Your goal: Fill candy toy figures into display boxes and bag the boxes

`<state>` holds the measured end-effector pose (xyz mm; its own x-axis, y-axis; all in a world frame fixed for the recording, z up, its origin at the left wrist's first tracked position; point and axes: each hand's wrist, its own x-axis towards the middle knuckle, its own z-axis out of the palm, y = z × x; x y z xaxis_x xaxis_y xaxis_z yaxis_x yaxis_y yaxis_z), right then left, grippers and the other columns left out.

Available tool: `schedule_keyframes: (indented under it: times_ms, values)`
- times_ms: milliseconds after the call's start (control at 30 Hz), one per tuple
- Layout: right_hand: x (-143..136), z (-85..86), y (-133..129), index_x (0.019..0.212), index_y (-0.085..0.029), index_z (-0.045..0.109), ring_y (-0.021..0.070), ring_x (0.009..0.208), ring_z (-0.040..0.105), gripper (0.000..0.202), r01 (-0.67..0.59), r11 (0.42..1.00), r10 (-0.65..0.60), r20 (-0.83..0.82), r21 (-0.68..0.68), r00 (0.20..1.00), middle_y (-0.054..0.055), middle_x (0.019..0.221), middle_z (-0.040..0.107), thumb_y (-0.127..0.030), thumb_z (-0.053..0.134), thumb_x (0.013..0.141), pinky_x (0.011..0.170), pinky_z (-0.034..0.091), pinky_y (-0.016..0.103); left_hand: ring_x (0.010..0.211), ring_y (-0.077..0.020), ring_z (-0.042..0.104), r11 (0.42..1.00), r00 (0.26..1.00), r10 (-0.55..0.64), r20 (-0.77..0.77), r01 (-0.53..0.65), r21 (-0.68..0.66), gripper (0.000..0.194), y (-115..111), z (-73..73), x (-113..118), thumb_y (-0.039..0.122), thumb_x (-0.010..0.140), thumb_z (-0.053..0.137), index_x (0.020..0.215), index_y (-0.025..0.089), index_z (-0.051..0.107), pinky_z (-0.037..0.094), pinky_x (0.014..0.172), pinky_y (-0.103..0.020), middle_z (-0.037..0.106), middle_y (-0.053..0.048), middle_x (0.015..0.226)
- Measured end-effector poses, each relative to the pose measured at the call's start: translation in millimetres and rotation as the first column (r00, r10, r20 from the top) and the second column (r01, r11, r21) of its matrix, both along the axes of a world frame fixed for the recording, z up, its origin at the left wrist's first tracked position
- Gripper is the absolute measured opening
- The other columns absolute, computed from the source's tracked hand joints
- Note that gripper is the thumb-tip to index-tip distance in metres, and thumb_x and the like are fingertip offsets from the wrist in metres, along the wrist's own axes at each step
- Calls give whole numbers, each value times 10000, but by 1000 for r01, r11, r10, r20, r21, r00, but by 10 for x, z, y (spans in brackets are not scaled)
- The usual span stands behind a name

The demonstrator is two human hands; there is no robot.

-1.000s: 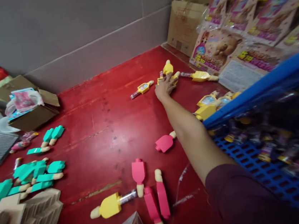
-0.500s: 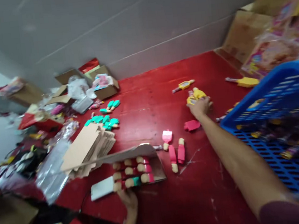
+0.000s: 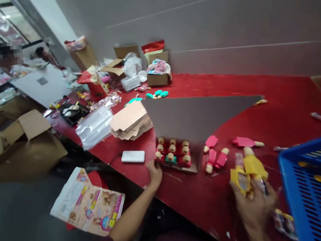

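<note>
Yellow toys [image 3: 254,166] have come nearer, to four o'clock, gripped together in the right hand [image 3: 254,206]. The left hand [image 3: 154,174], grip unclear, meets the open box [image 3: 195,166] near six. Carrying seems underway; the awkward bundle calls for steady fingers.

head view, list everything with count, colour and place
flat table: one, red, centre
cardboard box: one, grey flap, centre
round-topped toys: nine, eight red, one green, in box
paddle toys: four, pink, right of box
paddle toys: at least three, yellow, right
paddle toys: several, teal, behind stack
cardboard stack: one, tan, left of box
rectangular device: one, white, left of box
plastic basket: one, blue, right edge
plastic bags: several, clear, left
printed sheet: one, pink, lower left
cardboard boxes: several, brown, left
people: two, blurred, upper left
left hand: one, bare, at box
right hand: one, bare, holding yellow toys
</note>
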<state>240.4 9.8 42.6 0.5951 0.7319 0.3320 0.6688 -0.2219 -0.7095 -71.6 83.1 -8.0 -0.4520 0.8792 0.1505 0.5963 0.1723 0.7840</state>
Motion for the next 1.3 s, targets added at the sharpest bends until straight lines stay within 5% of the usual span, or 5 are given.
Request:
schedule_keyframes:
  times_ms: [400, 600, 833, 1067, 1300]
  values:
    - [-208, -122, -608, 1191, -367, 656, 544, 1187, 502, 459, -113, 969, 166, 242, -221, 956, 158, 1272, 585, -558, 558, 785, 834, 393, 785, 1119, -235, 605, 999, 977, 46, 209, -40, -33, 507, -319, 323, -136, 17, 756, 452, 1203, 171, 637, 437, 1027, -405, 679, -109, 1174]
    - [-365, 362, -798, 1007, -223, 679, 370, 1094, 609, 332, 63, 992, -49, -128, 108, 991, 162, 1062, 662, -481, 560, 834, 971, 453, 583, 1082, -222, 591, 981, 944, -155, 290, 112, 157, 336, -1153, 621, -63, 246, 913, 482, 1224, 164, 577, 461, 991, -394, 630, -133, 1144]
    - [-1118, 834, -1046, 1099, -290, 567, 133, 588, 589, 379, -169, 975, 198, -915, 146, 351, 10, 894, 663, -476, 683, 789, 588, 523, 312, 1011, -214, 622, 693, 265, -455, 850, 704, 152, 625, -1286, 1209, 732, 519, 792, 692, 1280, 176, 509, 511, 881, -344, 616, -118, 1196]
    - [-900, 834, -1165, 978, -234, 669, 229, 967, 616, 270, -289, 957, 246, -583, 19, 774, 74, 1035, 673, -447, 673, 812, 877, 509, 393, 701, -145, 634, 656, 82, -250, 965, 747, 107, 473, -1119, 1232, 872, 544, 768, 636, 1027, 150, 599, 471, 604, -219, 665, -26, 756]
    - [-475, 1352, -673, 1051, -241, 615, 167, 745, 611, 413, -670, 741, 553, -601, 37, 578, 18, 901, 657, -427, 772, 719, 692, 524, 302, 706, -174, 657, 383, 184, -580, 793, 922, 65, 394, -1064, 1336, 601, 433, 834, 499, 1051, 127, 620, 516, 629, -272, 697, -74, 823]
